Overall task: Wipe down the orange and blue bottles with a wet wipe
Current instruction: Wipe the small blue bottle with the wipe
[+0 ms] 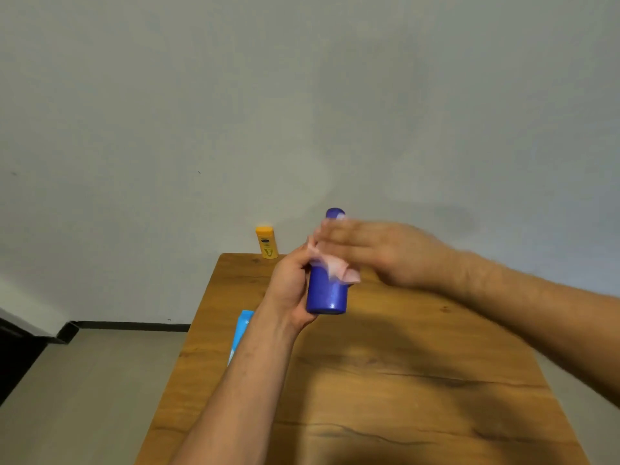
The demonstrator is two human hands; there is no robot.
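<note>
I hold the blue bottle [327, 293] upright above the wooden table [385, 380]. My left hand [292, 286] grips its lower body from the left side. My right hand [379, 253], blurred, covers the bottle's upper part and presses a white wet wipe [339, 268] against it; a corner of the wipe hangs out below the fingers. Only the bottle's rounded top and lower half show. The orange bottle [266, 242] stands upright at the table's far left corner, apart from both hands.
A light blue wipe packet [241, 330] lies on the table's left edge, partly hidden behind my left forearm. A plain wall rises behind the table. Grey floor and a dark skirting line lie to the left.
</note>
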